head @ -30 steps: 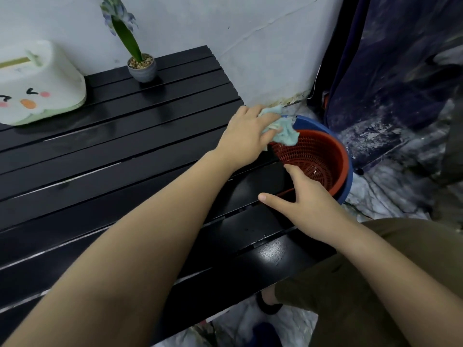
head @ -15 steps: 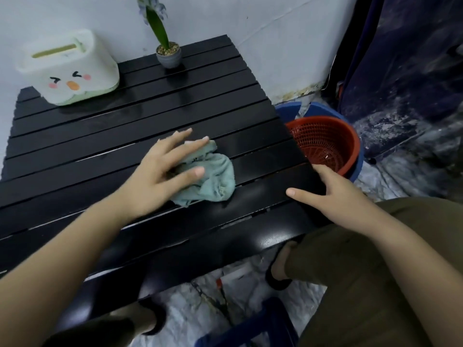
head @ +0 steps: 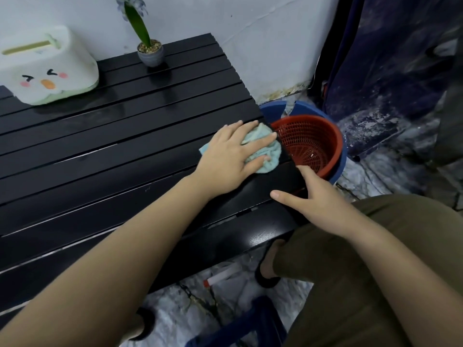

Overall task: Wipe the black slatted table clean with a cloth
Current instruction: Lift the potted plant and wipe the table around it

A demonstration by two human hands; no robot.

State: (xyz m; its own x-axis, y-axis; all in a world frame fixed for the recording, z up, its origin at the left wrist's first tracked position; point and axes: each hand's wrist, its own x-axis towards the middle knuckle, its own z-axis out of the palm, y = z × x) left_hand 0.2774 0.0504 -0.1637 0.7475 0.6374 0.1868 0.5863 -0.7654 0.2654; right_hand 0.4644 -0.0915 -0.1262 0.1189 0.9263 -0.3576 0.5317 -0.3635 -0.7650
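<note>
The black slatted table (head: 105, 151) fills the left and middle of the head view. A crumpled light-blue cloth (head: 269, 152) lies at the table's right edge. My left hand (head: 233, 154) presses flat on it, fingers spread over the cloth. My right hand (head: 315, 199) rests on the table's near right corner, thumb on top and fingers curled over the edge, holding nothing else.
A red mesh basket (head: 323, 136) sits inside a blue bucket (head: 273, 108) on the floor just past the table's right edge. A white tissue box with a face (head: 47, 71) and a small potted plant (head: 150, 52) stand at the back. My knee (head: 375, 234) is at right.
My left hand has slid the cloth from the middle of the table to its right edge beside the basket. The right hand stays on the corner.
</note>
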